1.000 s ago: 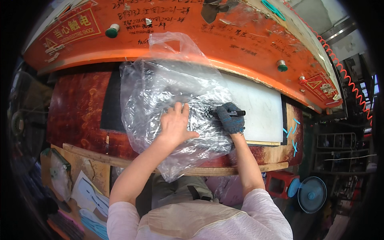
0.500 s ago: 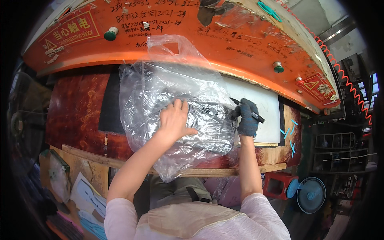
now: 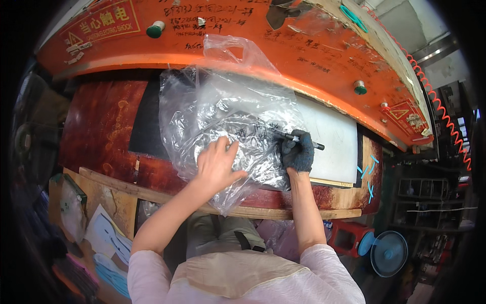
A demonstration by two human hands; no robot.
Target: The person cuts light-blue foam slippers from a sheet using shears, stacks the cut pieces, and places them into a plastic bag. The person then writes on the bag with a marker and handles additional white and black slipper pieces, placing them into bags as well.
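A clear plastic bag with loop handles lies crumpled over the work surface, something dark showing through it. My bare left hand rests on its near part, fingers and thumb stretched out, pressing the film down. In a dark knitted glove, my right hand is closed round a black marker pen. The pen's tip points left at black handwriting on the bag. Whether the tip touches the film is too small to tell. Under the bag's right side lies a white board.
An orange machine beam with green knobs spans the far side. The reddish-brown table has a wooden front edge. Light-blue strips lie at its right. A red stool and a blue fan stand at lower right.
My right hand has moved left onto the bag with the marker. More black handwriting shows on the film. My left hand stays flat on it. The whole view has shifted slightly.
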